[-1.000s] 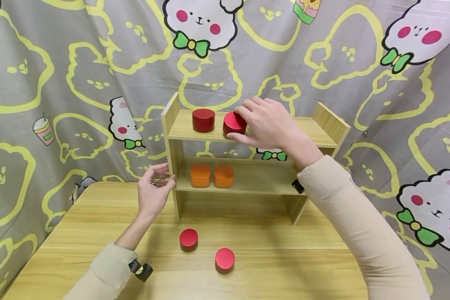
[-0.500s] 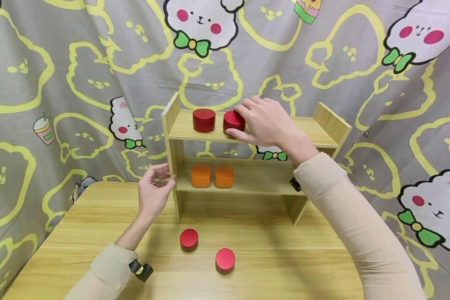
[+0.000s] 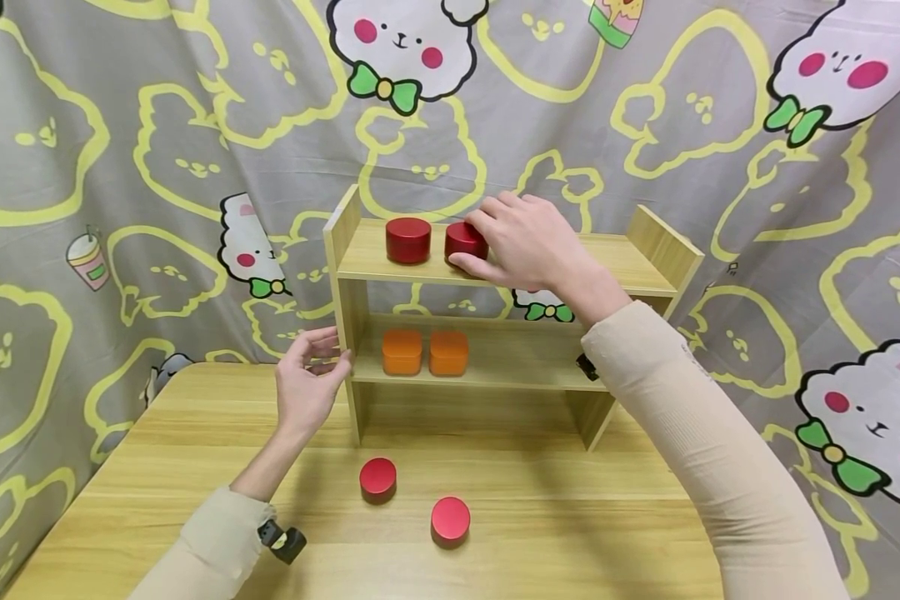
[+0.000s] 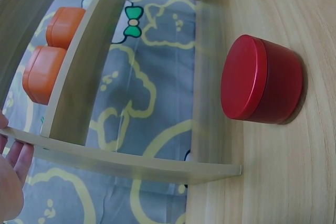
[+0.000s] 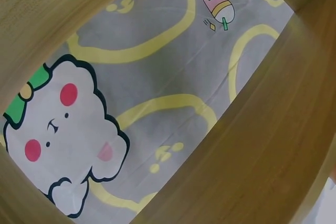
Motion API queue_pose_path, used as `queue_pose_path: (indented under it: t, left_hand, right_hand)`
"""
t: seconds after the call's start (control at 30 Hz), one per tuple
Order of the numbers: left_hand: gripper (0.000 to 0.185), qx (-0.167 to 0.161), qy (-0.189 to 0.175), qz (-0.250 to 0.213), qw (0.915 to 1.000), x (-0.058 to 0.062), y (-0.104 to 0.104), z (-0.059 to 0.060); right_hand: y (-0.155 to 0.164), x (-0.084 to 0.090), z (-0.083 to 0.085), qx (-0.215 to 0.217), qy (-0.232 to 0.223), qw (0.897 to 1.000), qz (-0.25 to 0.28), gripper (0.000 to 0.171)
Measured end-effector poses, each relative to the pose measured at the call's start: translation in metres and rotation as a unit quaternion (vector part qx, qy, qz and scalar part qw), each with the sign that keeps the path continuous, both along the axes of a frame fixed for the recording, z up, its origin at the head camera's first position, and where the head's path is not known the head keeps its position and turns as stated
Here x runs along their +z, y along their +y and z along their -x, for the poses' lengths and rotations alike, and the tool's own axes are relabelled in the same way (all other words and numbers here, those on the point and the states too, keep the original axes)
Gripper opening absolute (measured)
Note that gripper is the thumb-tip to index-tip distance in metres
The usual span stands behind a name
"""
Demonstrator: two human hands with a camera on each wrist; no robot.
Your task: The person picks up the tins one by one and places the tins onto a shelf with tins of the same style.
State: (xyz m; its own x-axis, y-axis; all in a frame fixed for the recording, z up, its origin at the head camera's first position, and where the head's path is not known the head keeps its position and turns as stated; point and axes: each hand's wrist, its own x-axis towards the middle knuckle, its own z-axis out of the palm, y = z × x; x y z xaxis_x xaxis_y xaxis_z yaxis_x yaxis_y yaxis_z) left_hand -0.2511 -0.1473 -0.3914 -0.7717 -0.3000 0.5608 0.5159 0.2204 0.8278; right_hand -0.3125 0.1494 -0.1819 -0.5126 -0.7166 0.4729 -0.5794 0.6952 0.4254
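My right hand holds a round red tin on the top board of a small wooden shelf, thumb at the front and fingers over its right side. A second red tin stands to its left, a small gap between them. At the shelf's left side panel, my left hand pinches the edge, thumb in front and fingers behind. The right wrist view shows shelf boards and curtain; hand and tin are out of sight there.
Two orange boxes sit side by side on the middle board, towards the left. Two more red tins stand on the table before the shelf, one left and one nearer. A patterned curtain hangs close behind.
The right hand has shifted slightly left with its tin, whose lid was tipped a little towards me earlier and is now level. The left hand stays in place.
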Motion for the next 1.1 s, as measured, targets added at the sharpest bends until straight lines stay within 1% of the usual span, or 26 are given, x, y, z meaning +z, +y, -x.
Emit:
queue_pose_path:
  t: [0.33,0.73,0.93,1.1]
  left_hand:
    - [0.034,-0.003,-0.003,0.004,1.0,0.0,0.0,0.0]
    - [0.034,-0.001,0.003,0.002,1.0,0.0,0.0,0.0]
    - [0.034,0.004,-0.001,0.004,1.0,0.0,0.0,-0.001]
    - [0.034,0.003,0.001,0.005,1.0,0.0,0.0,-0.001]
  right_hand:
    - [-0.002,0.001,0.005,-0.015,-0.013,1.0,0.003,0.058]
    - [-0.005,0.0,0.007,-0.017,-0.02,1.0,0.008,0.06]
    - [-0.003,0.001,0.003,-0.009,-0.023,1.0,0.018,0.062]
    - [0.002,0.0,-0.006,0.013,-0.009,1.0,0.025,0.062]
